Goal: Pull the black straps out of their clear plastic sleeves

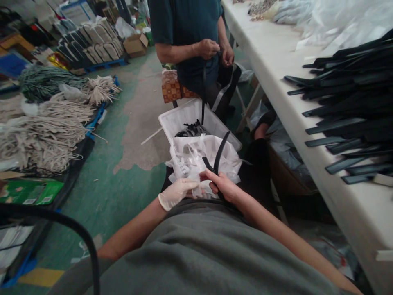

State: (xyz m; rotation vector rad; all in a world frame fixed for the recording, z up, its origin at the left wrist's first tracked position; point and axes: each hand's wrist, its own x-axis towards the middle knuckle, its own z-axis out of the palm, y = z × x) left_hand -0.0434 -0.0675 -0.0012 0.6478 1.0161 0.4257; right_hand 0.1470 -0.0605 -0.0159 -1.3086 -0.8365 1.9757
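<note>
My left hand [178, 192], in a pale thin glove, pinches a whitish translucent piece [197, 181] over my lap. Close to its right, my bare right hand [225, 186] is closed around a black strap [221, 152], whose curved end sticks up above the fingers. A second short black end [207, 164] pokes out beside it; I cannot tell whether it is the same strap. Just beyond both hands sits a container lined with a white plastic bag [178, 149], holding whitish scraps. The fingertips of my left hand are partly blurred.
A co-worker [190, 24] sits opposite, holding a dark strip above a white bin [167, 119] of black pieces [194, 129]. On the right, a long white table [276, 61] bears a pile of black straps [353, 90]. Beige cord bundles [39, 131] lie on the left.
</note>
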